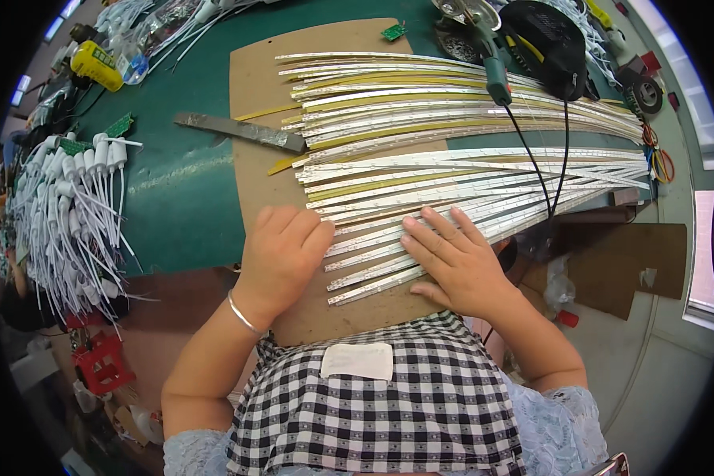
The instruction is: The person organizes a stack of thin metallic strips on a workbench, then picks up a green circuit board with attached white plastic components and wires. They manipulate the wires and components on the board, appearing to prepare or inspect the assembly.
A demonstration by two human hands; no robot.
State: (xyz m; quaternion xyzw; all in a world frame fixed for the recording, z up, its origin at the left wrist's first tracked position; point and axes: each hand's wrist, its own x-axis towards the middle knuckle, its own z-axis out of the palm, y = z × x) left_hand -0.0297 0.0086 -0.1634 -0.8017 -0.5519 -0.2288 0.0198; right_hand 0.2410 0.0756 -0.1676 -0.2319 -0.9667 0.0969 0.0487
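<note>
Several long white LED strips (pixel 452 170) lie fanned out on a brown board (pixel 254 79) over a green mat. My left hand (pixel 282 250) rests flat on the board, fingers apart, its fingertips touching the left ends of the nearest strips. My right hand (pixel 452 262) lies palm down on the lowest strips (pixel 373 274), fingers spread. Neither hand grips anything. A silver bangle (pixel 242 313) circles my left wrist.
A flat grey metal bar (pixel 238 131) lies at the board's left edge. A green-handled soldering iron (pixel 496 75) with black cable rests across the strips. A bundle of white wired connectors (pixel 75 214) hangs at left. A yellow device (pixel 97 63) sits far left; a black round object (pixel 547 40) at top right.
</note>
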